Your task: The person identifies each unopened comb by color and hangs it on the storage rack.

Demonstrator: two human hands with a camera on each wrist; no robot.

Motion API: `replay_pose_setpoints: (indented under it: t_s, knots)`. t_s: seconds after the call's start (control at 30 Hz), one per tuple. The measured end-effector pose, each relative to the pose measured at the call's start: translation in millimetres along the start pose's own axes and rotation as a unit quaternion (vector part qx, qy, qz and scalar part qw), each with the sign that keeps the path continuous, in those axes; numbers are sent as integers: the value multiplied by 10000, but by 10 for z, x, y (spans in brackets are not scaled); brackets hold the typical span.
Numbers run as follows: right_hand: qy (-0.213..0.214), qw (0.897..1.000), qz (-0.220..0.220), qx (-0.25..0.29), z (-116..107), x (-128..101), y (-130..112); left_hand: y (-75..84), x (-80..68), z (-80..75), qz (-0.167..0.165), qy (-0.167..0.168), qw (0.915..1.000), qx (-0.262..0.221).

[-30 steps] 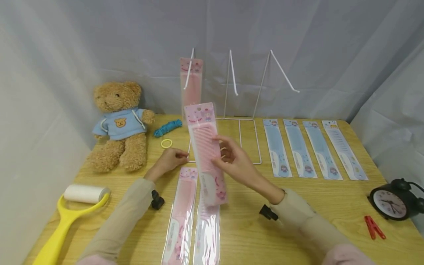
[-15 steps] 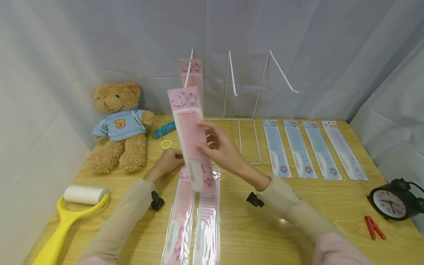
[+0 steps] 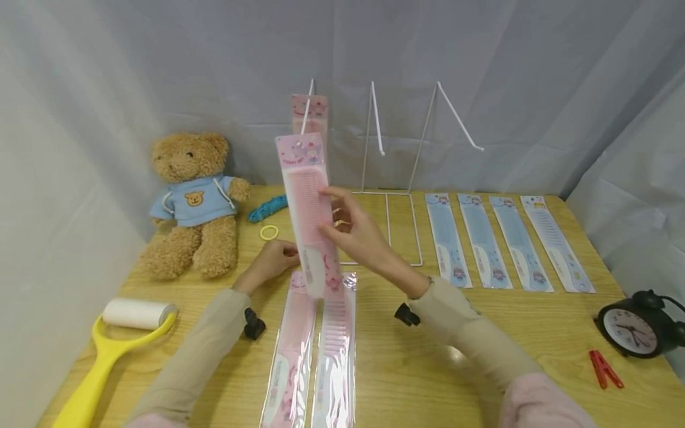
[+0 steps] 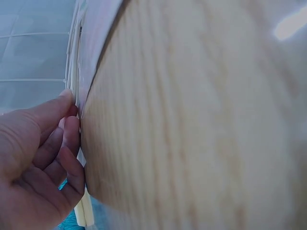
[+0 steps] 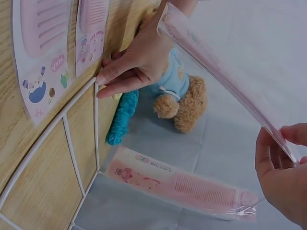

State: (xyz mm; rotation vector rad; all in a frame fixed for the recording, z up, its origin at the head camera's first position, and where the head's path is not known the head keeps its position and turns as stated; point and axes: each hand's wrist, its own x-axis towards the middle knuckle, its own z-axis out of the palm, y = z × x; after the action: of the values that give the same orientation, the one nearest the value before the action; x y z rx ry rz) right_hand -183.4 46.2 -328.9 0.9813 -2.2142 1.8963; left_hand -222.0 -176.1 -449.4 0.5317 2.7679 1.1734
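Note:
My right hand [image 3: 358,229] pinches a packaged pink comb [image 3: 310,202] by its right edge, thumb and fingers on the pack. The pack hangs nearly upright, its punched top right at the tip of the left prong of a white wire display rack [image 3: 377,119]. Behind it, another packaged pink comb [image 5: 201,189] hangs on that same prong. With thumb and fingertips, my left hand [image 3: 273,260] grips the front left corner of the rack's base, as the right wrist view shows. Two more pink comb packs, one on the left [image 3: 291,356] and one on the right [image 3: 334,362], lie in front.
Several comb packs [image 3: 473,241], mostly blue, lie in a row at right. A teddy bear [image 3: 195,202], teal cord bundle [image 3: 267,208] and yellow ring [image 3: 269,232] are at left. A lint roller [image 3: 139,314], alarm clock [image 3: 637,324] and red clothespin [image 3: 605,368] lie nearer the sides.
My right hand has carried the comb pack up and left, from over the rack base to the left prong's tip. The left hand stays at the rack's corner.

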Motion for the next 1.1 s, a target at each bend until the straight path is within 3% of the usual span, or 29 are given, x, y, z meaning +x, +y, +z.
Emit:
replay_pose_setpoints:
  t_s: [0.4,0.87,1.1]
  knots:
    - [171,9993,276,-175,-14,140,164,-3,4,4,-235,-74,9997,-37]
    - [488,9978,237,-381,-41,470,304,3,-6,-5,-441,-78,9990,-93]
    - [598,9957,442,-557,-74,593,360,-102,8,-2,-17,7,9994,-354]
